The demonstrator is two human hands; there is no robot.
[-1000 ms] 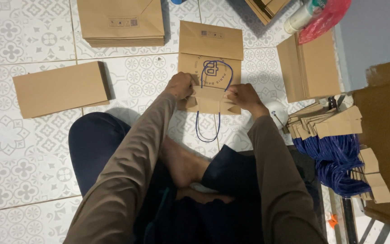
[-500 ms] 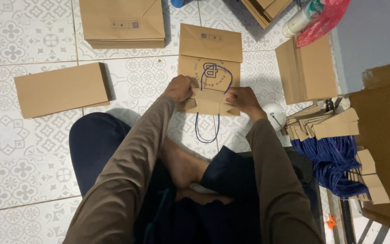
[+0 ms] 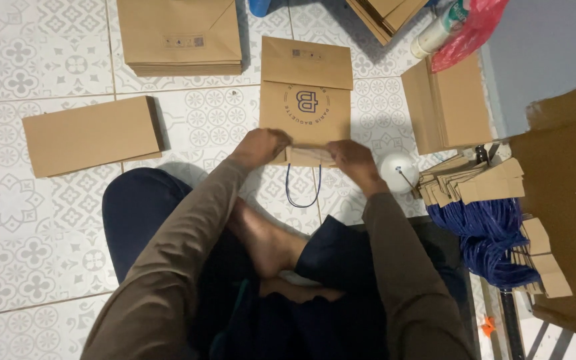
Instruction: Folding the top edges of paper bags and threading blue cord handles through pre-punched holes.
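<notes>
Brown paper bag (image 3: 306, 100) lay flat on the patterned tile floor (image 3: 28, 60), just ahead of the seated person's knees, its round printed mark facing up. Both hands pressed on its near edge: the left hand (image 3: 259, 147) pinched the left corner, the right hand (image 3: 351, 160) gripped the folded strip beside it. A blue cord handle (image 3: 301, 193) looped out below. 1 stack of flat bags (image 3: 178, 33) sat beyond, a folded bag (image 3: 91, 135) lay to the left, and a white glue pot (image 3: 398, 172) stood just beside the right hand
</notes>
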